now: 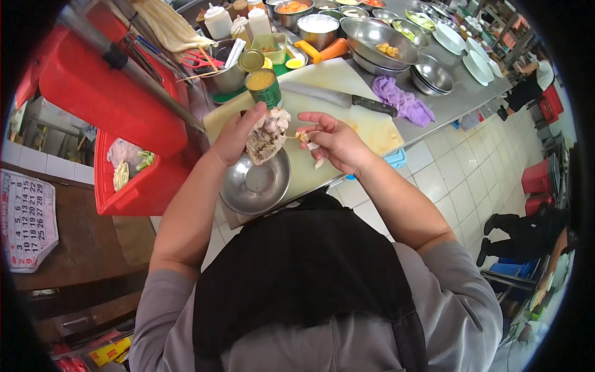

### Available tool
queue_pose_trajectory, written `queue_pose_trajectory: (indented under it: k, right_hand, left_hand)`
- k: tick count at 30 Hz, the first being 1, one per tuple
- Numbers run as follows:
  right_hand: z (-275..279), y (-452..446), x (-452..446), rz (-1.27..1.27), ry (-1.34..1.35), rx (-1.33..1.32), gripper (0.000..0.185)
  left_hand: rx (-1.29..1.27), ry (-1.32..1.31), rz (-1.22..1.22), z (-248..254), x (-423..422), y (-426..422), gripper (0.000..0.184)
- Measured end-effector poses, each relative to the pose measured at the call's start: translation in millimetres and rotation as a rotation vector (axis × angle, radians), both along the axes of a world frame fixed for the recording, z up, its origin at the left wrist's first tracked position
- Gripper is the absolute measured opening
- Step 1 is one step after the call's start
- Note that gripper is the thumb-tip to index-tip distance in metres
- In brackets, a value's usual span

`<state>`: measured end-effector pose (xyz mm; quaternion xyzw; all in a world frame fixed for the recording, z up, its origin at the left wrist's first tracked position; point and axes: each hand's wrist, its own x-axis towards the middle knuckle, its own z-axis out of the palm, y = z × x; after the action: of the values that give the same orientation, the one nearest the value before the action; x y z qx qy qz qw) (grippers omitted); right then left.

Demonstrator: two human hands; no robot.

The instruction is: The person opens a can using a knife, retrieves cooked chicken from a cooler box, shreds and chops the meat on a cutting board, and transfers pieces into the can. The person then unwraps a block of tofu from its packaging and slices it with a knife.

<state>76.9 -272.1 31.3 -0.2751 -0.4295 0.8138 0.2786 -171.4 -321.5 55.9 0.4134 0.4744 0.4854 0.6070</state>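
Note:
My left hand (pixel 234 137) is closed around a chunk of cooked chicken (pixel 270 139) with pale meat and a brownish, bony-looking underside. To its right, my right hand (pixel 342 146) pinches small shreds of chicken meat (pixel 312 145) between thumb and fingers. A thin strand seems to stretch between the two pieces. Below the left hand is a shiny metal bowl (pixel 235 193) at the counter's near edge. Both hands are over a worn white cutting board (pixel 365 127). On it lies a large knife (pixel 322 95) with a black handle, and an opened green can (pixel 265 93) stands just beyond the chicken.
A purple cloth (pixel 403 99) lies right of the board. Behind are stacked metal bowls (pixel 372 40), squeeze bottles (pixel 218 23) and a pot with red scissors (pixel 197 59). A red bin (pixel 130 192) holding scraps stands left. Other people (pixel 527 239) are at far right.

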Motion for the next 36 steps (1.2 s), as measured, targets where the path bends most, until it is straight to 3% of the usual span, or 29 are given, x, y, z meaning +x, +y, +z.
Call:
queue_pose_trajectory:
  k: [3, 12, 27, 36]
  right_hand:
    - [-2, 2, -2, 0.034, -0.046, 0.042, 0.046]
    - [-3, 2, -12, 0.048, -0.214, 0.116, 0.011]
    - [18, -9, -28, 0.206, -0.207, 0.058, 0.020]
    - [37, -17, -48, 0.248, -0.372, 0.375, 0.011]
  left_hand:
    - [0.024, -0.003, 0.009, 2, -1, -4, 0.046]
    - [0.042, -0.064, 0.109, -6, -29, -20, 0.052]
    - [0.049, -0.174, 0.138, -1, -48, -45, 0.052]
    - [0.042, -0.142, 0.144, 8, -53, -54, 0.054]
